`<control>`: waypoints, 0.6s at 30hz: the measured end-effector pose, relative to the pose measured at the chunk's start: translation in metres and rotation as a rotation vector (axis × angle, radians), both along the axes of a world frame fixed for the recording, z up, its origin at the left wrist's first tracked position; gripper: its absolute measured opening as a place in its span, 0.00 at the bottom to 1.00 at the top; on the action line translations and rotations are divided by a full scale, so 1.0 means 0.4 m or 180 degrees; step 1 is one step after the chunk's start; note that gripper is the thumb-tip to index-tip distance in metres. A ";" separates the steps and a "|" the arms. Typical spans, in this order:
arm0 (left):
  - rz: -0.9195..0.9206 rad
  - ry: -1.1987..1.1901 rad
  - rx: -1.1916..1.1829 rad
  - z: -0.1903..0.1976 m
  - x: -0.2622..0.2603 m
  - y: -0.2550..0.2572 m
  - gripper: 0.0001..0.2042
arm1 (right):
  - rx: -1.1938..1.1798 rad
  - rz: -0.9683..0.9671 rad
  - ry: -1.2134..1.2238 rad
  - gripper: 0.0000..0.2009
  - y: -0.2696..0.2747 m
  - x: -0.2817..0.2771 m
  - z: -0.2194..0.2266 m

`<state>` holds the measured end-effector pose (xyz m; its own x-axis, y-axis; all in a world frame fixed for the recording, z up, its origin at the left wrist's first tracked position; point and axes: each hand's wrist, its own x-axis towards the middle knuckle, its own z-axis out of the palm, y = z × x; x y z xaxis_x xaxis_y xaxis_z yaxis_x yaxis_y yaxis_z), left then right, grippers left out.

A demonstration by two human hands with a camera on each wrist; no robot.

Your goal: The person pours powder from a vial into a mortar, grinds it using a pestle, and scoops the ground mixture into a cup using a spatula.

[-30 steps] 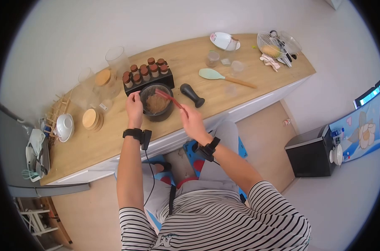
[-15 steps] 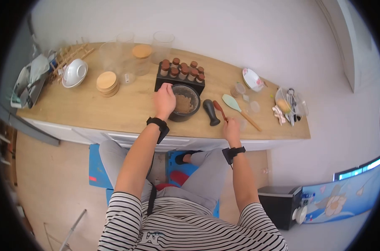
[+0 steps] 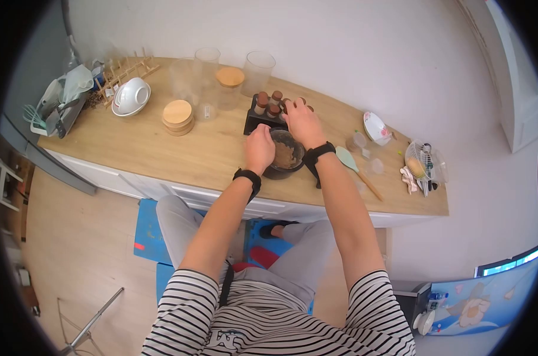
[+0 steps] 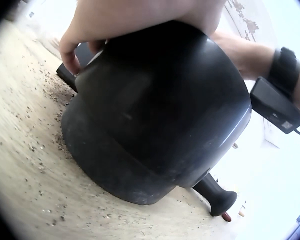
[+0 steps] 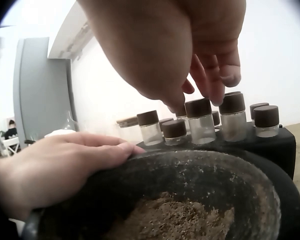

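Note:
A black mortar (image 3: 281, 172) with brown ground powder (image 5: 177, 220) inside stands on the wooden counter. My left hand (image 3: 260, 149) grips its rim on the left, fingers bent over the edge. Behind it is a black rack (image 5: 285, 145) of small glass jars with brown caps. My right hand (image 3: 304, 123) reaches over the rack, its fingertips down among the caps of the jars (image 5: 201, 125) and nothing lifted. A black pestle (image 4: 216, 196) lies beside the mortar, mostly covered by my right wrist in the head view. The reddish end of a spoon (image 4: 227, 217) shows past it.
Right of the mortar lie a pale green spatula (image 3: 346, 158), a small clear jar (image 3: 356, 141), a white dish (image 3: 376, 128) and a wire basket (image 3: 420, 161). Leftward stand a bamboo-lidded container (image 3: 177, 117), clear glass vessels (image 3: 259, 71) and white bowls (image 3: 131, 97). Crumbs (image 4: 50, 200) dot the counter.
My right hand drew the red spoon out of the mortar, laid it beside the pestle, then moved left and back to the jars. My left hand stays on the mortar's rim.

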<state>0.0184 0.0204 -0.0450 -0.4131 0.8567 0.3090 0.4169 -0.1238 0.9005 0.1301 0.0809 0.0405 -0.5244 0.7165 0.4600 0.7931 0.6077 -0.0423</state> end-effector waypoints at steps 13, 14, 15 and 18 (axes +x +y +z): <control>0.0086 0.0508 -0.0203 0.028 0.003 -0.017 0.08 | -0.0292 -0.0078 0.0604 0.11 0.070 0.010 0.045; 0.0086 0.0509 -0.0203 0.028 0.003 -0.017 0.08 | -0.0246 -0.0013 0.0696 0.10 0.056 0.010 0.081; 0.0111 0.0662 -0.0159 0.027 0.002 -0.016 0.09 | -0.0246 -0.0014 0.0699 0.10 0.042 0.016 0.112; 0.0296 0.1088 0.0196 0.038 0.007 -0.022 0.15 | 0.0018 -0.0085 0.0836 0.12 -0.018 0.048 0.168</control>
<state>0.0213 0.0115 -0.0296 -0.3523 0.7958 0.4926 0.7047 -0.1208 0.6992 0.1495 0.0735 0.1076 -0.3675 0.7255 0.5819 0.7711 0.5875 -0.2455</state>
